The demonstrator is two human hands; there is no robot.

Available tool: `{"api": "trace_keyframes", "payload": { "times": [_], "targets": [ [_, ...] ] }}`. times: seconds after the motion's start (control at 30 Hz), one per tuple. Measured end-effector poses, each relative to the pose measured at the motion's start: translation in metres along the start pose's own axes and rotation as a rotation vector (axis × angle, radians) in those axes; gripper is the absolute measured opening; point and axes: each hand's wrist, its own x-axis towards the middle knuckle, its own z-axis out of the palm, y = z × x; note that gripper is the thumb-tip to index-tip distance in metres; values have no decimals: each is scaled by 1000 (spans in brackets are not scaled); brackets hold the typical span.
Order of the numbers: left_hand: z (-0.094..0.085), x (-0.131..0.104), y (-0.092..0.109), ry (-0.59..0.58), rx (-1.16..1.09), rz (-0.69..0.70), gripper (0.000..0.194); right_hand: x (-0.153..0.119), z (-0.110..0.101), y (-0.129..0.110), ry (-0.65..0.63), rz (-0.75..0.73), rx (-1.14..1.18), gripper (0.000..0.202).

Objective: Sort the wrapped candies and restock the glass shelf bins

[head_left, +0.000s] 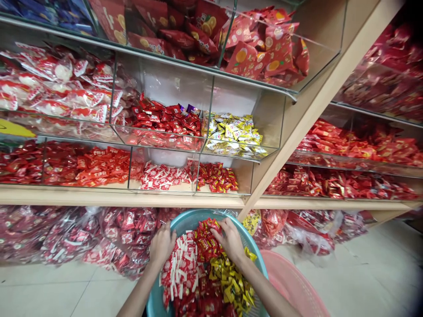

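A teal basket [257, 252] holds sorted heaps of wrapped candies: red-and-white ones [182, 266] at the left, red ones [206, 241] at the top, yellow ones [233, 281] at the right and dark red ones at the bottom. My left hand [162, 243] is at the basket's upper left rim, beside the red-and-white candies; its fingers curl, and what they grip, if anything, is hidden. Over the red candies is my right hand [228, 237], fingers bent and spread apart, the fingertips at the heap's right side.
Behind the basket stands a wooden shelf [115, 197] with clear bins of candies. Bagged candies [71, 233] lie on the floor beneath it. A pink basket [294, 281] is partly under the teal one at the right. Tiled floor [373, 273] shows at both sides.
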Motion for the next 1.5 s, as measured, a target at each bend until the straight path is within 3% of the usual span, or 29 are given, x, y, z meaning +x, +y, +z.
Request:
{"api": "trace_keyframes", "payload": {
  "times": [0.1, 0.23, 0.53, 1.0, 1.23, 1.5],
  "targets": [
    [-2, -1, 2, -3, -1, 2, 44, -8, 21, 9, -69, 70, -167, 26],
    [-2, -1, 2, -26, -19, -16, 45, -1, 39, 3, -109, 114, -318, 26],
    [3, -1, -2, -5, -61, -7, 46, 28, 69, -16, -102, 172, -410, 28],
    [9, 1, -3, -25, -125, -37, 47, 23, 77, -16, -171, 185, -500, 33],
    [5, 0, -2, 1, -81, -9, 46, 18, 78, -10, -88, 197, -423, 35],
    [4, 0, -2, -25, -75, -30, 46, 15, 62, 13, -29, 278, -430, 37]
  ]
}}
